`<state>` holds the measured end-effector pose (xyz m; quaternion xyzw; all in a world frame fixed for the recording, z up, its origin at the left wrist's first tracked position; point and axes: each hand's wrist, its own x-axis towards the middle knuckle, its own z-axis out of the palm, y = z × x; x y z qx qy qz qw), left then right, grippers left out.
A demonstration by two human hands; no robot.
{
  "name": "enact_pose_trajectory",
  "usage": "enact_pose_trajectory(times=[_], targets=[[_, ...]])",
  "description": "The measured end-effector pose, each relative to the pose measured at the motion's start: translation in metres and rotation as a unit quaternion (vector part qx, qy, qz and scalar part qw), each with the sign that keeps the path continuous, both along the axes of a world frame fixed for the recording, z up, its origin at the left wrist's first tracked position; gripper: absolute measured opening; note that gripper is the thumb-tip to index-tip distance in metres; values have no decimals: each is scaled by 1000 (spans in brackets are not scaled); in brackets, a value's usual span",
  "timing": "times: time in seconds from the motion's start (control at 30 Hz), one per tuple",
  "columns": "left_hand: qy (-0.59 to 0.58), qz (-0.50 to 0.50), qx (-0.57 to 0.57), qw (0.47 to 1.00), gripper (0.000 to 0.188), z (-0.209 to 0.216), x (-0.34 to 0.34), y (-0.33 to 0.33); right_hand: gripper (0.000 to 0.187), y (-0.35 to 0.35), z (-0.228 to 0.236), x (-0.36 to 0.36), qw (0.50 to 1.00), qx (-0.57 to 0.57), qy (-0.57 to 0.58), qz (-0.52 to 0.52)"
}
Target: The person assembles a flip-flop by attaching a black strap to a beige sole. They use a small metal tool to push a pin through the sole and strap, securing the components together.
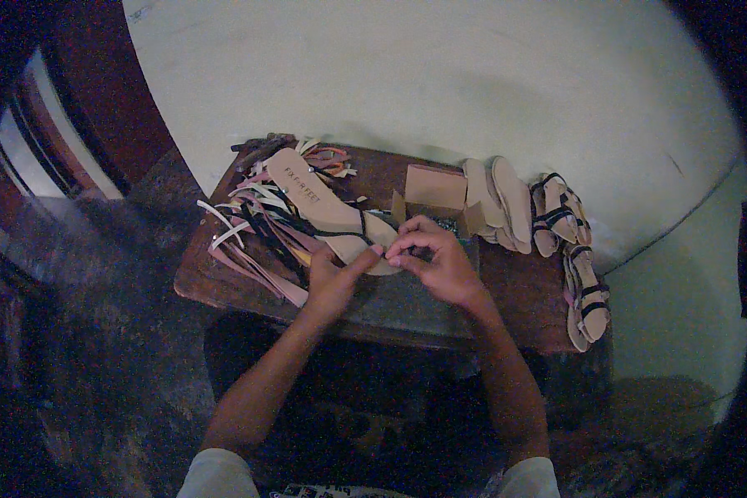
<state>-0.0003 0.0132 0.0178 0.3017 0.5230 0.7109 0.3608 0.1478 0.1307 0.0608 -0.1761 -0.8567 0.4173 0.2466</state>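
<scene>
A beige sandal sole (314,197) with thin black straps (362,222) lies slanted over the table, its heel end far left and its toe end toward me. My left hand (332,278) grips the sole's left edge near the toe, the thumb pressing on top. Close by, my right hand (441,264) has its thumb and fingers pinched together at the black strap near the toe. The exact spot between those fingertips is partly hidden. Both hands nearly meet over the front of the sole.
Loose straps (253,217) in several colours are heaped at the table's left. Behind my right hand stands an open cardboard box (436,187) holding small items. Beige soles (510,199) are stacked further right, beside strapped sandals (589,290) along the wooden table's (523,295) right edge. A pale wall (440,75) rises behind.
</scene>
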Motion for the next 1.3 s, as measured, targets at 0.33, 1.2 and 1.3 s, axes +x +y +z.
enact_pose_trajectory(times=[0.33,1.2,1.3], targets=[[6,-6,16,1000,26,-3,-3,1,11,5,-6,-2,999,-25,7,32],[43,-36,-49,997,33,-8,-6,-1,18,4,-16,-5,990,-137,-33,-24],[56,-39,-51,996,34,-10,-6,-2,18,4,-20,-5,992,-108,-56,-14]])
